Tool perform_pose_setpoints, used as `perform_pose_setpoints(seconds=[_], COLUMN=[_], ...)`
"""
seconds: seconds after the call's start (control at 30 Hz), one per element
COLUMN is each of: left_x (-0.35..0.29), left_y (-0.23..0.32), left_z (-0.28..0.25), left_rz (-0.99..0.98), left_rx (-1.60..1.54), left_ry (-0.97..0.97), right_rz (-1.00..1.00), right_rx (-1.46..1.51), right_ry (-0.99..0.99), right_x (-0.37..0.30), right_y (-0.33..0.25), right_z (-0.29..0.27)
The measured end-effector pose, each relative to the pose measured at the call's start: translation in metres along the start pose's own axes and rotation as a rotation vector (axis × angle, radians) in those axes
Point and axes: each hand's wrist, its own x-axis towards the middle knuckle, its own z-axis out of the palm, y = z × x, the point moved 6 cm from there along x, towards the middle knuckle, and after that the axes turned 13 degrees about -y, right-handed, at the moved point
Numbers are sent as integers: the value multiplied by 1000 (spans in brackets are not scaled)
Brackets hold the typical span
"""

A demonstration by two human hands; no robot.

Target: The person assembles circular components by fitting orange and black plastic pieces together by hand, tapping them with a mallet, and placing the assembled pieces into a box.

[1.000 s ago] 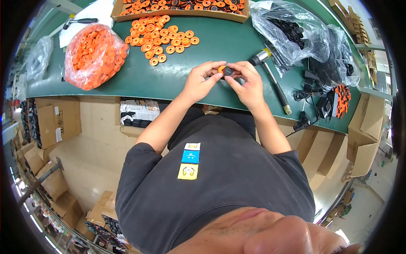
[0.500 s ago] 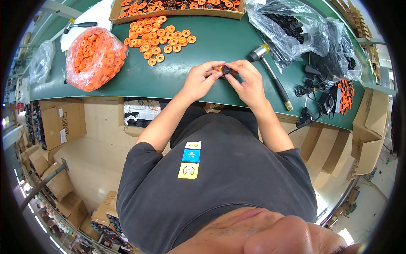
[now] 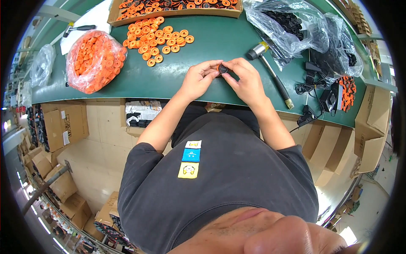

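Note:
Above the front part of the green table, a small round black-and-orange piece point(image 3: 223, 68) is pinched between the fingertips of both hands. My left hand point(image 3: 198, 79) grips it from the left, thumb and fingers closed. From the right, my right hand point(image 3: 245, 80) closes on its other side. The black face shows, and a bit of orange rim at its edge. Beyond my hands, several loose orange rings point(image 3: 158, 40) lie spread on the table. To the right of my right hand rests a mallet point(image 3: 271, 72) with a black handle.
A clear bag of orange rings point(image 3: 96, 61) stands at left, with a hammer point(image 3: 80, 28) behind it. A cardboard tray point(image 3: 177, 13) of orange-and-black pieces sits at the back. At right are a bag of black parts point(image 3: 287, 25), cables point(image 3: 311, 87) and a carton point(image 3: 374, 127).
The piece has turned slightly between my fingers, showing less orange and more of its black face. Both hands stay in nearly the same place.

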Motion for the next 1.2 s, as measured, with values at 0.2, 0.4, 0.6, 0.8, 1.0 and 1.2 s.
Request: perform_pose_setpoints(seconds=[0.2,0.4,0.6,0.8,1.0,1.2], left_x=[0,1,2,3,2,3], left_y=[-1,0,2,5,6,2], left_z=[0,0,-1,-3,-5,-7], left_rz=[2,40,25,36,15,10], left_rx=[-27,-42,-53,-101,-152,-171], left_ry=[17,54,36,14,15,20], right_rz=[5,25,54,55,63,54], right_rx=[-22,-49,-46,-47,8,24], right_ry=[-16,-41,-41,-45,-53,-46], right_x=[2,5,6,9,10,11], right_y=[-4,-6,-6,-6,-2,-2], right_z=[-1,-1,1,1,3,3])
